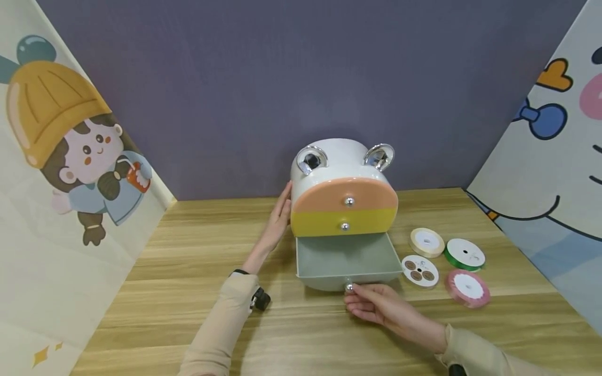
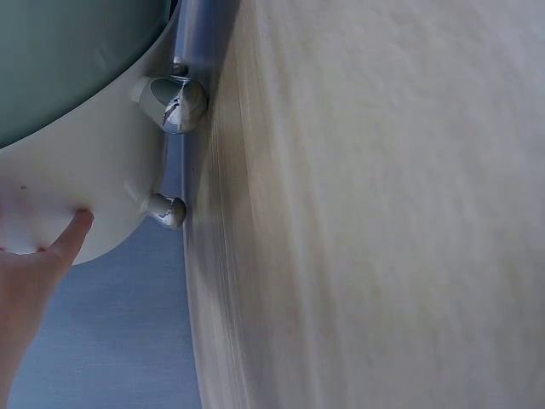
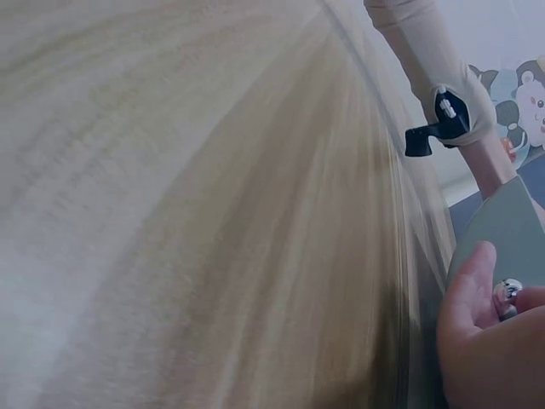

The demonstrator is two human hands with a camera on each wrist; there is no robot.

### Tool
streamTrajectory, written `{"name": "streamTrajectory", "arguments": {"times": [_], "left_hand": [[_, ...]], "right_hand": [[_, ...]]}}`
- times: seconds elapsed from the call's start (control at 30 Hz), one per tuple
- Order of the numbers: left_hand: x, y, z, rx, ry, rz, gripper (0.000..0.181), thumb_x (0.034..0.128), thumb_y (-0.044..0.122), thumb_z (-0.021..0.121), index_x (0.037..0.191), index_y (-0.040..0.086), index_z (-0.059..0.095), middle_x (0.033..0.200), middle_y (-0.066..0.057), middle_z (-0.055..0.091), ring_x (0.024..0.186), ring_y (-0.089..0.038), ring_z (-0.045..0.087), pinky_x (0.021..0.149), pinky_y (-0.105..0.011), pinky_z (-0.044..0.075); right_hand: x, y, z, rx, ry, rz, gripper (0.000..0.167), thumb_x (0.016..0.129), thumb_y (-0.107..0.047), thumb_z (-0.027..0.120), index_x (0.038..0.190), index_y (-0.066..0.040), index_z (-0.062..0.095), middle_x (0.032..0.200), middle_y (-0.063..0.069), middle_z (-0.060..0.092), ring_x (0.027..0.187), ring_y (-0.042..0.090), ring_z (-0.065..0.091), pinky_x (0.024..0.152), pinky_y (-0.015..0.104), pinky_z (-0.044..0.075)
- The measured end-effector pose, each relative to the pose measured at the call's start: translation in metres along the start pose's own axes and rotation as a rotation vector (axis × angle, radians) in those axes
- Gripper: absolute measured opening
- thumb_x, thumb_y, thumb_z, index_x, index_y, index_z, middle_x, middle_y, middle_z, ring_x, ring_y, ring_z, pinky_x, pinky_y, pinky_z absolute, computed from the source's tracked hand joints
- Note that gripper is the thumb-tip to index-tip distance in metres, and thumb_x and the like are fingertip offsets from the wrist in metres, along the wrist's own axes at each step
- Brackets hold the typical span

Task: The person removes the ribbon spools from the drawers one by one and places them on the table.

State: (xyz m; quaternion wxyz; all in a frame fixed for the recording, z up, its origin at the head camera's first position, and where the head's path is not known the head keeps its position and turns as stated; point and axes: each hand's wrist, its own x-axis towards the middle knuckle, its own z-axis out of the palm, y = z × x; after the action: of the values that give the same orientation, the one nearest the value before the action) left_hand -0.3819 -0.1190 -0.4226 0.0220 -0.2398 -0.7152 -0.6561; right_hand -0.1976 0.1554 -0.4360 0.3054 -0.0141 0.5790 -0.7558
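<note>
A small rounded drawer cabinet (image 1: 339, 156) with a white shell and two silver ears stands against the back wall. Its orange top drawer (image 1: 324, 197) and yellow middle drawer (image 1: 320, 223) are closed, while the grey-green bottom drawer (image 1: 348, 256) is pulled out, with nothing visible inside. My right hand (image 1: 388, 312) pinches the bottom drawer's silver knob (image 1: 349, 287) between thumb and fingers; the right wrist view shows the knob (image 3: 509, 290) too. My left hand (image 1: 276, 225) rests with extended fingers against the cabinet's left side, also seen in the left wrist view.
Several ribbon spools lie to the drawer's right: a cream spool (image 1: 427, 242), a green spool (image 1: 464, 254), a pink spool (image 1: 468, 288) and a white spool with brown circles (image 1: 420, 271). A dark wall (image 1: 226, 104) rises behind the wooden table (image 1: 188, 292). Cartoon-printed panels flank both sides.
</note>
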Motion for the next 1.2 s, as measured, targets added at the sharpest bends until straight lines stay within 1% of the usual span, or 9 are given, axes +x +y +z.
{"name": "streamTrajectory", "arguments": {"times": [0.13, 0.23, 0.33, 0.47, 0.6, 0.77, 0.97, 1.2], "left_hand": [[-0.002, 0.000, 0.000, -0.009, -0.001, -0.013, 0.050, 0.1100, 0.034, 0.027, 0.158, 0.039, 0.017, 0.168, 0.011, 0.012, 0.152, -0.025, 0.027, 0.105, -0.057, 0.047], [-0.003, 0.004, 0.000, -0.019, -0.012, -0.020, 0.051, 0.1104, 0.028, 0.026, 0.160, 0.035, 0.015, 0.169, 0.008, 0.010, 0.152, -0.028, 0.026, 0.106, -0.059, 0.045], [-0.006, 0.017, 0.000, -0.024, -0.027, -0.018, 0.052, 0.1103, 0.021, 0.025, 0.161, 0.028, 0.013, 0.169, 0.002, 0.009, 0.153, -0.032, 0.023, 0.106, -0.060, 0.044], [-0.010, 0.031, 0.000, -0.020, -0.038, -0.020, 0.053, 0.1101, 0.020, 0.025, 0.161, 0.022, 0.011, 0.169, -0.003, 0.009, 0.153, -0.034, 0.022, 0.108, -0.058, 0.044], [-0.011, 0.034, 0.001, -0.028, -0.043, -0.028, 0.053, 0.1102, 0.020, 0.025, 0.161, 0.021, 0.011, 0.169, -0.003, 0.010, 0.152, -0.034, 0.024, 0.108, -0.057, 0.045], [-0.011, 0.034, 0.002, -0.042, -0.046, -0.033, 0.053, 0.1100, 0.020, 0.024, 0.161, 0.023, 0.011, 0.169, -0.002, 0.010, 0.152, -0.032, 0.025, 0.108, -0.057, 0.044], [-0.011, 0.032, 0.002, -0.029, -0.049, -0.035, 0.053, 0.1100, 0.021, 0.024, 0.161, 0.025, 0.011, 0.169, 0.000, 0.009, 0.153, -0.033, 0.023, 0.110, -0.059, 0.042], [-0.011, 0.031, 0.001, -0.037, -0.046, -0.033, 0.053, 0.1100, 0.022, 0.025, 0.161, 0.026, 0.012, 0.169, 0.000, 0.009, 0.153, -0.032, 0.020, 0.112, -0.059, 0.039]], "right_hand": [[0.006, -0.002, -0.001, -0.014, 0.022, -0.010, 0.033, 0.103, -0.026, 0.054, 0.119, 0.002, 0.064, 0.097, -0.002, 0.076, 0.090, 0.006, 0.073, 0.084, 0.019, 0.058], [0.011, -0.004, -0.001, -0.009, 0.031, -0.014, 0.032, 0.103, -0.025, 0.054, 0.118, 0.002, 0.065, 0.097, -0.002, 0.077, 0.090, 0.006, 0.073, 0.083, 0.019, 0.058], [0.015, -0.006, -0.001, -0.005, 0.032, -0.025, 0.031, 0.103, -0.024, 0.054, 0.116, 0.002, 0.065, 0.096, -0.002, 0.077, 0.089, 0.007, 0.073, 0.083, 0.018, 0.058], [0.019, -0.008, -0.003, -0.010, 0.032, -0.040, 0.030, 0.103, -0.022, 0.053, 0.116, 0.003, 0.065, 0.095, -0.001, 0.077, 0.088, 0.007, 0.073, 0.083, 0.019, 0.058], [0.023, -0.010, -0.006, -0.014, 0.041, -0.049, 0.028, 0.103, -0.021, 0.054, 0.115, 0.002, 0.065, 0.096, 0.000, 0.077, 0.087, 0.007, 0.073, 0.082, 0.019, 0.058], [0.031, -0.012, -0.008, 0.001, 0.061, -0.054, 0.022, 0.102, -0.021, 0.054, 0.109, -0.004, 0.068, 0.095, -0.001, 0.077, 0.087, 0.006, 0.073, 0.082, 0.018, 0.058], [0.042, -0.017, -0.012, 0.013, 0.080, -0.075, 0.023, 0.103, -0.020, 0.054, 0.111, -0.002, 0.067, 0.094, -0.001, 0.077, 0.087, 0.006, 0.073, 0.082, 0.018, 0.058], [0.054, -0.024, -0.012, 0.054, 0.115, -0.095, 0.019, 0.103, -0.016, 0.053, 0.103, -0.006, 0.069, 0.089, 0.000, 0.077, 0.084, 0.006, 0.073, 0.080, 0.019, 0.059]]}}
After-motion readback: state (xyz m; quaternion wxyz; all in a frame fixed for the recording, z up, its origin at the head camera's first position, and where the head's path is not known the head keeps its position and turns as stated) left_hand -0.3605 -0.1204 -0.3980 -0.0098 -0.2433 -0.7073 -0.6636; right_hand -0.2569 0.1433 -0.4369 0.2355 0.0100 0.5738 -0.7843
